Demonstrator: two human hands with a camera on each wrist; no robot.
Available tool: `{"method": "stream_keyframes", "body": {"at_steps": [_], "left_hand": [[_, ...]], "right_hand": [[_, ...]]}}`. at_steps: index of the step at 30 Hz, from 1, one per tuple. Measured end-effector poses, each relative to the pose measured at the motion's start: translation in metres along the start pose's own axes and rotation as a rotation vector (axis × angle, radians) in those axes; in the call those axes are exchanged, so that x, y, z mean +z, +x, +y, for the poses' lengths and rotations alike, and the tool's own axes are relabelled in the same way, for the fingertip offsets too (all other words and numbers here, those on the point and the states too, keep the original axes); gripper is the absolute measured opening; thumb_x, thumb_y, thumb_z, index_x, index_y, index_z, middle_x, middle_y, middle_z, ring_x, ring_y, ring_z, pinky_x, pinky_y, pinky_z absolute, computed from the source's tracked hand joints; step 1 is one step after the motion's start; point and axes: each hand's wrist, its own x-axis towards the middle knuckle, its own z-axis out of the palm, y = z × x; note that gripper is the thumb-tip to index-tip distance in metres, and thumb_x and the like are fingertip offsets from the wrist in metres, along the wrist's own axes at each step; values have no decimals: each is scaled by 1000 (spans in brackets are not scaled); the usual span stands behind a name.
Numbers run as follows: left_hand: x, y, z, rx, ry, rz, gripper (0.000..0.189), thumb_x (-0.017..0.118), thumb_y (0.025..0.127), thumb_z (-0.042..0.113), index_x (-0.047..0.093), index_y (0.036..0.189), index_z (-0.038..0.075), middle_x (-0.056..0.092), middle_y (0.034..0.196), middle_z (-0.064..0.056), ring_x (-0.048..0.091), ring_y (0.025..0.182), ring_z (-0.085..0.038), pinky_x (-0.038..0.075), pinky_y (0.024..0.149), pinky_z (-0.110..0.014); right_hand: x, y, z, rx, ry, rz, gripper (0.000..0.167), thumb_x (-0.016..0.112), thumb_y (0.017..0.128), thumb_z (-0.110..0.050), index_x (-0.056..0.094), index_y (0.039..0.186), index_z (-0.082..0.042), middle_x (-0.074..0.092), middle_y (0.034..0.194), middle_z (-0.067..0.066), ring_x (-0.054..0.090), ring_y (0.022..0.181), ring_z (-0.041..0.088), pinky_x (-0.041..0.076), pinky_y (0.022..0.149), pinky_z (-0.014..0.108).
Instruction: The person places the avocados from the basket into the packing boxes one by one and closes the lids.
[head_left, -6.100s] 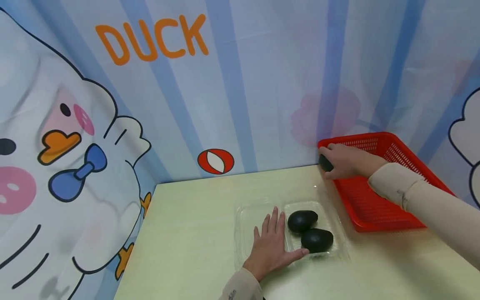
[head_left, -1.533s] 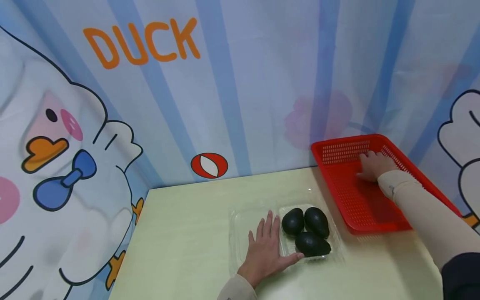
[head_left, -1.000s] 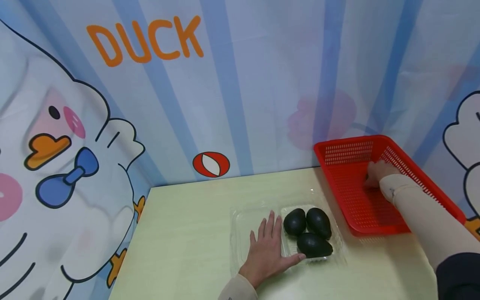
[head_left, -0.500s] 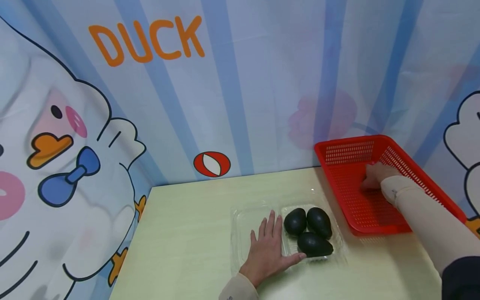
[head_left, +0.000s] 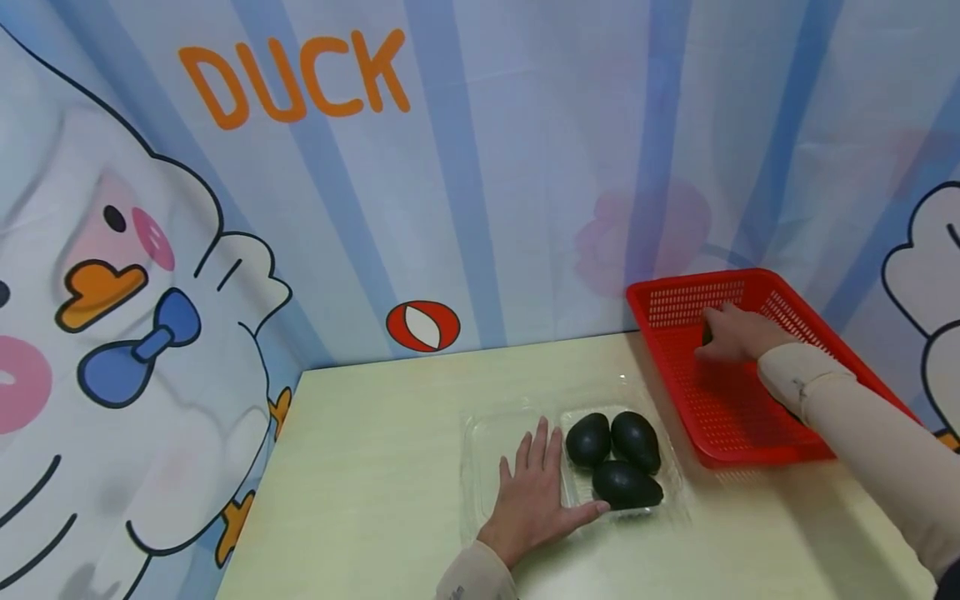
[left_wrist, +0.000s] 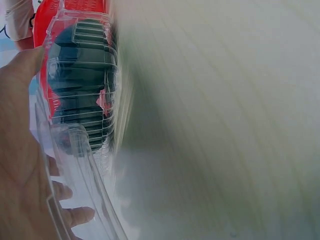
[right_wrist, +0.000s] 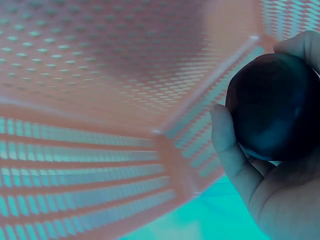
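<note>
Inside the red basket's space, my right hand (head_left: pixel 738 335) grips a dark avocado (right_wrist: pixel 272 107), thumb and fingers curled round it; in the head view mostly the hand covers it. Three more dark avocados, one at the left (head_left: pixel 588 440), one at the right (head_left: pixel 636 442) and one in front (head_left: pixel 627 486), lie in one half of a clear plastic clamshell box (head_left: pixel 480 429). My left hand (head_left: pixel 527 502) rests with straight, spread fingers on the box's other half, its thumb reaching to the front avocado's side. The left wrist view shows the avocados (left_wrist: pixel 82 65) through the ribbed wall.
The red perforated basket (head_left: pixel 708 446) stands at the right, close beside the box and against the curtain. A blue striped curtain (head_left: pixel 540 167) with duck drawings closes off the back. The pale wooden tabletop (head_left: pixel 375 467) stretches out to the left.
A third avocado has joined the two in the box. My right hand has reached down into the basket and now comes up and leftward with another avocado. The left hand stays in place.
</note>
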Motion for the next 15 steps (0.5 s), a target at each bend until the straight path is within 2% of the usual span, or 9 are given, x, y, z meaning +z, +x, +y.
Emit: {"method": "stream_keyframes", "body": {"at_steps": [2,5,8,12,15], "left_hand": [[0,0,0,1,-1,2,114,42,81,90,19,163,15,11,172,-7,28,151,-35,35,107,-71],[1,0,-1,-1,-4,4,114,42,80,90,19,163,15,11,172,-7,28,151,-35,35,107,-72],[1,0,-1,-2,-5,3,114,42,80,90,19,163,15,11,172,-7,27,152,-35,35,107,-72],[0,0,-1,-1,-2,5,114,41,80,90,19,163,16,11,172,-7,28,152,-34,35,107,-71],[0,1,-1,-2,2,4,114,41,80,91,20,163,16,11,172,-7,28,152,-35,35,107,-71]], "right_hand": [[-8,-2,-11,-27,3,23,47,76,86,-38,55,109,-2,54,104,22,56,84,32,52,70,50],[-19,-4,-30,-60,-19,53,60,76,85,-40,53,122,1,54,113,25,57,88,33,54,73,53],[-29,-7,-51,-93,-39,85,69,74,85,-40,49,133,1,53,117,25,57,87,32,56,71,51],[-37,-13,-80,-161,-56,118,64,75,83,-35,51,132,-2,54,108,16,56,82,26,56,64,42],[-39,-19,-104,-216,-67,124,67,78,80,-33,51,134,-4,56,112,16,58,87,26,59,69,44]]}}
